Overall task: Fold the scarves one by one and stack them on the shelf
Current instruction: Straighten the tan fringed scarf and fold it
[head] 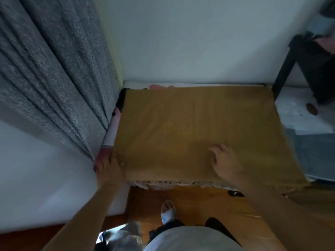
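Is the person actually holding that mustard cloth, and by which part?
Nothing is gripped. The left hand rests at the scarf's near-left corner; the right hand rests on top near its front edge.

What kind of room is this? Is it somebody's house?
Probably a room in a home, perhaps a bedroom. A grey curtain hangs by a white wall, the floor is wood, and a mustard scarf lies spread on a low surface.

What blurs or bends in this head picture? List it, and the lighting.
Head view: dim, flat light, bluish on the white wall. Wide-angle bending curves the grey textured curtain and the wall edges. Motion blur smears the black shelf frame and the right rim. The mustard-yellow flat-spread scarf looks soft, its fringe unsharp. Left hand and right hand are slightly blurred; faint shadow lies by the right fingers.
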Motion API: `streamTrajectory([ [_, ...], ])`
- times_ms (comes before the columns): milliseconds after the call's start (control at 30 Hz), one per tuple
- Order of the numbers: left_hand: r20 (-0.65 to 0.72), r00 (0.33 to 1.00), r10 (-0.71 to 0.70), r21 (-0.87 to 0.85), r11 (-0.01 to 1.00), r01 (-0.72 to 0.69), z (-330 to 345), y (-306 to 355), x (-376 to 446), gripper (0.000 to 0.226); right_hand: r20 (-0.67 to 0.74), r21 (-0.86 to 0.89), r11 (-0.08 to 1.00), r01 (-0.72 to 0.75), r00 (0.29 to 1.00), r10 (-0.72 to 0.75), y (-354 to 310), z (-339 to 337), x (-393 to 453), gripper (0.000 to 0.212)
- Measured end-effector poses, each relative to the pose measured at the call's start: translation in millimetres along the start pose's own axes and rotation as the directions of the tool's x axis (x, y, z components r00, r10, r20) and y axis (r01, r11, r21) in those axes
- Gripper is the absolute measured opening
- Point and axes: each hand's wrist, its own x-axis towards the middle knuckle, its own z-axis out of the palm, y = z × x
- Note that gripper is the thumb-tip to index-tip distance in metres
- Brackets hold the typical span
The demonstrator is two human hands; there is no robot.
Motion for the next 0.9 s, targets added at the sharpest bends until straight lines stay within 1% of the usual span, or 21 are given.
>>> streamTrajectory([
  [67, -0.006, 0.999, 0.038, 0.014, 0.999, -0.038, -6.0, 12.0, 17.1, 0.057, 0.06, -0.05, 0.998, -0.043, 0.997, 0.046, -6.2, -4.4, 17.0, 0.043],
  [100, -0.026, 0.996, 0.082, 0.011, 0.997, -0.082, -9.4, 19.7, 26.7, 0.055, 0.079, -0.07, 0.996, -0.062, 0.995, 0.067, -7.2, -7.1, 26.6, 0.043],
  [167, -0.031, 0.988, 0.153, -0.054, 0.987, -0.154, -15.5, 37.0, 49.5, 0.054, 0.072, -0.076, 0.992, -0.099, 0.992, 0.104, -5.0, -13.7, 45.8, 0.042],
  [200, -0.016, 0.99, 0.142, -0.122, 0.982, -0.143, -17.7, 43.6, 63.9, 0.054, 0.063, -0.069, 0.991, -0.113, 0.991, 0.117, -3.4, -16.6, 55.5, 0.043],
  [267, 0.025, 0.999, 0.029, -0.243, 0.97, -0.022, -20.1, 52.3, 97.1, 0.053, 0.056, -0.068, 0.99, -0.124, 0.99, 0.128, -1.1, -21.3, 75.4, 0.046],
  [333, 0.041, 0.997, -0.073, -0.242, 0.967, 0.081, -24.1, 56.9, 123.1, 0.048, 0.073, -0.077, 0.989, -0.124, 0.989, 0.129, -2.6, -22.7, 93.8, 0.048],
  [433, 0.039, 0.995, -0.091, -0.158, 0.983, 0.096, -27.1, 56.3, 139.4, 0.03, 0.09, -0.121, 0.983, -0.136, 0.985, 0.148, -6.2, -20.6, 116.4, 0.045],
  [467, 0.047, 0.993, -0.107, -0.144, 0.983, 0.113, -29.2, 57.7, 141.2, 0.028, 0.08, -0.133, 0.98, -0.147, 0.984, 0.158, -6.4, -21.5, 123.5, 0.041],
  [500, 0.039, 0.992, -0.119, -0.128, 0.984, 0.123, -31.2, 61.4, 144.2, 0.035, 0.069, -0.13, 0.978, -0.161, 0.983, 0.171, -6.3, -23.4, 130.9, 0.037],
  [533, 0.015, 0.994, -0.107, -0.105, 0.989, 0.108, -34.7, 68.3, 149.1, 0.047, 0.058, -0.115, 0.978, -0.176, 0.981, 0.183, -5.8, -26.6, 138.8, 0.033],
  [567, -0.022, 0.997, -0.067, -0.059, 0.996, 0.066, -39.2, 79.0, 156.6, 0.058, 0.055, -0.104, 0.978, -0.181, 0.981, 0.187, -5.1, -31.4, 147.4, 0.031],
  [600, -0.05, 0.999, 0.004, 0.0, 1.0, -0.004, -42.7, 92.2, 168.5, 0.061, 0.056, -0.099, 0.98, -0.174, 0.982, 0.181, -3.9, -37.7, 158.3, 0.029],
  [667, -0.056, 0.983, 0.175, 0.119, 0.979, -0.167, -52.4, 128.8, 201.2, 0.052, 0.048, -0.092, 0.983, -0.157, 0.986, 0.162, 0.7, -53.4, 185.4, 0.029],
  [733, -0.022, 0.957, 0.29, 0.176, 0.943, -0.282, -61.1, 165.2, 241.6, 0.051, 0.015, -0.1, 0.986, -0.137, 0.99, 0.139, 12.7, -72.4, 218.4, 0.035],
  [800, -0.01, 0.935, 0.354, 0.229, 0.911, -0.343, -66.3, 191.9, 282.3, 0.052, -0.013, -0.145, 0.98, -0.136, 0.991, 0.136, 33.6, -91.6, 253.9, 0.049],
  [833, -0.018, 0.935, 0.353, 0.267, 0.903, -0.336, -68.0, 198.4, 299.2, 0.049, -0.018, -0.167, 0.975, -0.149, 0.989, 0.149, 44.5, -101.3, 270.6, 0.056],
  [900, -0.043, 0.946, 0.321, 0.323, 0.9, -0.291, -70.6, 204.3, 318.3, 0.036, -0.027, -0.208, 0.964, -0.167, 0.986, 0.165, 69.7, -115.6, 300.3, 0.063],
])
